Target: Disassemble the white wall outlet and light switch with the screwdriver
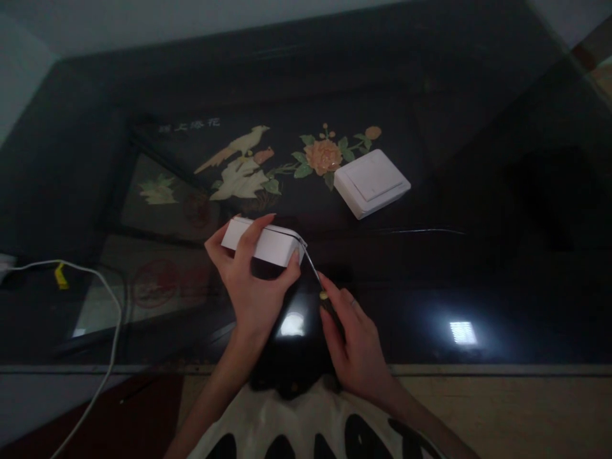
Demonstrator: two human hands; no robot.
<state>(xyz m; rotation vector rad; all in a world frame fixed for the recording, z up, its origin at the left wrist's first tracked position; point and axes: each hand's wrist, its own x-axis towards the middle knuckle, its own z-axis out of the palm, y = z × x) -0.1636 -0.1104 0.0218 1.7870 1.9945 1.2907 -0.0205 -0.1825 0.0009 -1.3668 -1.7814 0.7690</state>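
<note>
My left hand (255,287) grips a small white box-shaped casing (272,245), tilted on its side over the dark table. A thin dark seam runs along the casing's upper edge. My right hand (354,338) is closed round the handle of a screwdriver (313,266) with a slim metal shaft. The shaft's tip meets the casing's right corner, at the seam, close to my left thumb. Farther back and to the right lies a second white piece, a square wall switch (373,182) with a raised panel, apart from both hands.
The glossy black tabletop (478,268) bears an inlaid bird-and-flower picture (239,159) and shows light reflections. A white cable (115,306) with a yellow tag (61,276) curves over the left side and down past the front edge.
</note>
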